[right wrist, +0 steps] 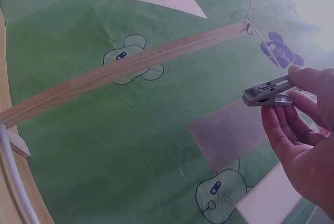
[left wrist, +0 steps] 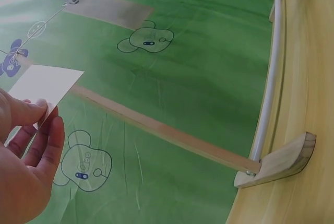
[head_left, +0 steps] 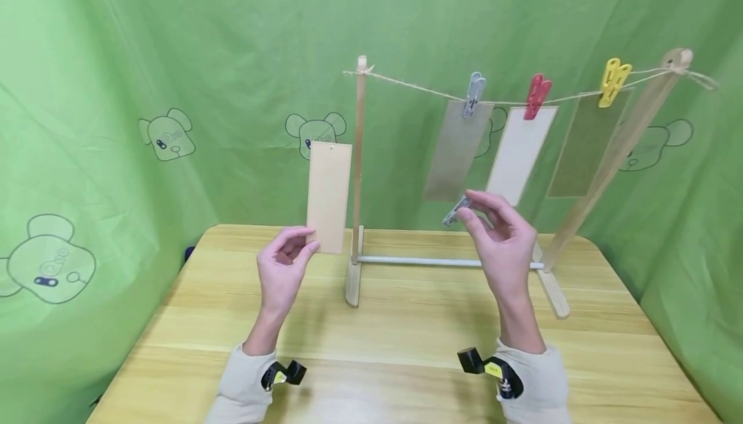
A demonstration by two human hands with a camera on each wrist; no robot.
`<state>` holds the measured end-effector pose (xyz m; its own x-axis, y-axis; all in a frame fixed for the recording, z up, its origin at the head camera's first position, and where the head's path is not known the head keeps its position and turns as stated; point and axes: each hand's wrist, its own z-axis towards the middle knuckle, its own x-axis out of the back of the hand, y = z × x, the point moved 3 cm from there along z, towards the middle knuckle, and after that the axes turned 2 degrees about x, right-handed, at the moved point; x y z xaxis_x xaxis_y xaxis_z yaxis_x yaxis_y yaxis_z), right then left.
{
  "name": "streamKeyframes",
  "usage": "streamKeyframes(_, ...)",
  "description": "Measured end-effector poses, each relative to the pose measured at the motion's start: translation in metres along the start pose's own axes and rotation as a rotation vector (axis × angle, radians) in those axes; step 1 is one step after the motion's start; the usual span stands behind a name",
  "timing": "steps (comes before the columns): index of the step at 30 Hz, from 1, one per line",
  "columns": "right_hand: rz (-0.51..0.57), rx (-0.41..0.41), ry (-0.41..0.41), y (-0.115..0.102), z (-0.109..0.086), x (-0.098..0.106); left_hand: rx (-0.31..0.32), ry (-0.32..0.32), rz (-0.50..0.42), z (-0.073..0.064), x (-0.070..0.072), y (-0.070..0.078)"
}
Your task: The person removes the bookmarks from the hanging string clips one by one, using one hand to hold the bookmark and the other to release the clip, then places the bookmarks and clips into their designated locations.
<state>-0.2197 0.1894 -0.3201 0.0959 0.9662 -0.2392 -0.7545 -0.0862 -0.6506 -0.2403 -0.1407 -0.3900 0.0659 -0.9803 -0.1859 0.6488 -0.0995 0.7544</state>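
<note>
My left hand [head_left: 284, 262] pinches a pale beige card [head_left: 329, 198] by its lower left edge, holding it upright just left of the stand's left post [head_left: 358, 166]. The card has a small hole near its top. Between thumb and fingers of my right hand [head_left: 504, 243] is a grey clothespin [right wrist: 269, 90], held in front of the hanging cards. On the string [head_left: 418, 85], a grey clothespin [head_left: 474, 95] holds a grey card [head_left: 458, 150], a red clothespin [head_left: 537, 96] a white card [head_left: 522, 153], and a yellow clothespin [head_left: 614, 82] an olive-looking card [head_left: 589, 146].
The wooden stand has a right post [head_left: 621, 153], feet such as the left foot [head_left: 353, 285], and a white crossbar [head_left: 418, 261] low between them. It stands towards the back of the wooden table [head_left: 383, 346]. A green curtain [head_left: 261, 43] with animal-head prints surrounds the table.
</note>
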Motion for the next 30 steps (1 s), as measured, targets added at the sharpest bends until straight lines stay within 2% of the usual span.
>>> streamKeyframes(8, -0.002, -0.024, 0.024, 0.009, -0.009, 0.011, -0.015, -0.006, 0.003, -0.003, 0.004, -0.002)
streamKeyframes(13, -0.011, -0.044, 0.034, 0.018, -0.014, 0.018, -0.002, 0.027, 0.006, -0.002, 0.011, -0.004)
streamKeyframes(22, -0.024, -0.089, 0.059, 0.031, -0.021, 0.027, 0.046, 0.040, -0.027, -0.002, 0.016, -0.005)
streamKeyframes(30, -0.006, -0.204, 0.090, 0.046, -0.029, 0.021, 0.066, 0.045, -0.008, -0.002, 0.019, -0.009)
